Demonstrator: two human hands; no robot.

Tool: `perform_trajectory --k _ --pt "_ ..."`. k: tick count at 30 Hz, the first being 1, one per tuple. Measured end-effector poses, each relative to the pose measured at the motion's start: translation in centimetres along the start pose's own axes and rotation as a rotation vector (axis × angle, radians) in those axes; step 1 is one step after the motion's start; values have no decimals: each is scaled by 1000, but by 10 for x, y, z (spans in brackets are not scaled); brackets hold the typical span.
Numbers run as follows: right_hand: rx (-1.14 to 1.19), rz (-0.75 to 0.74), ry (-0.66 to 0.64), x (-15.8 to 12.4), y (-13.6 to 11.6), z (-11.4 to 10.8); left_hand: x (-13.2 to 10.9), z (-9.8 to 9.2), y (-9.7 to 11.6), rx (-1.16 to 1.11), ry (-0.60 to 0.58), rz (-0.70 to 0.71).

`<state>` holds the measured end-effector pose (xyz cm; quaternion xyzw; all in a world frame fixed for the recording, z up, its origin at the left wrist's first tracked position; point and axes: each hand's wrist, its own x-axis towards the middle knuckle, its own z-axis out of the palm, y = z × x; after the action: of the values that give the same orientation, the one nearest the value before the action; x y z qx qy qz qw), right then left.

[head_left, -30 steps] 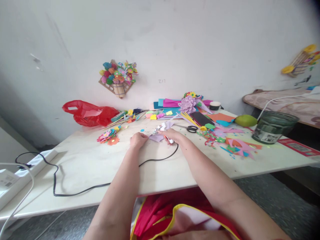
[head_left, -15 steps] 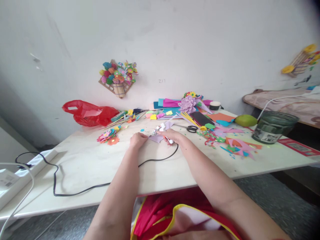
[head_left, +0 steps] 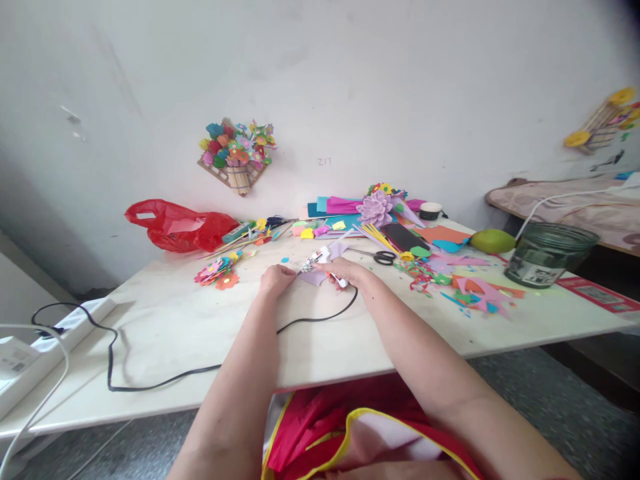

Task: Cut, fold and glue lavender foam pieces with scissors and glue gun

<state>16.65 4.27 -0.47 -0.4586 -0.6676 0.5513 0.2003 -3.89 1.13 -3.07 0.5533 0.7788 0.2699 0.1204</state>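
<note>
My right hand (head_left: 346, 271) is closed around a white hot glue gun (head_left: 342, 282) with an orange trigger. A black cord runs from the gun's handle toward the left. The gun's front end points left, toward my left hand (head_left: 277, 280), whose fingertips are pinched together close to the nozzle. Whatever those fingertips hold is too small to make out. Beneath the nozzle, between both hands, lies a light purple foam piece (head_left: 315, 277). A second purple piece (head_left: 338, 249) rests just beyond the gun.
Black-handled scissors (head_left: 384, 257) and a dark phone (head_left: 401, 237) lie right of my hands, near foam scraps (head_left: 480, 297) and a green glass jar (head_left: 550, 257). At left are stacked foam flowers (head_left: 216, 270), a red plastic bag (head_left: 183, 227) and a white power strip (head_left: 75, 333).
</note>
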Motion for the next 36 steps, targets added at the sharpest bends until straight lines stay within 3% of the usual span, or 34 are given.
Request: perform_trajectory --k 8,13,19,26,36 --pt "103 -91 32 7 5 -12 2 1 -2 16 -2 18" --pt "68 -23 147 3 0 -19 2 2 -1 24 -1 6" --pt "-21 42 196 -5 -7 -22 1 1 2 49 -19 -5" --pt "-64 29 120 2 0 -18 -4 -3 9 80 -32 13" --pt "-54 -51 2 0 1 -12 -10 -11 17 69 -143 95"
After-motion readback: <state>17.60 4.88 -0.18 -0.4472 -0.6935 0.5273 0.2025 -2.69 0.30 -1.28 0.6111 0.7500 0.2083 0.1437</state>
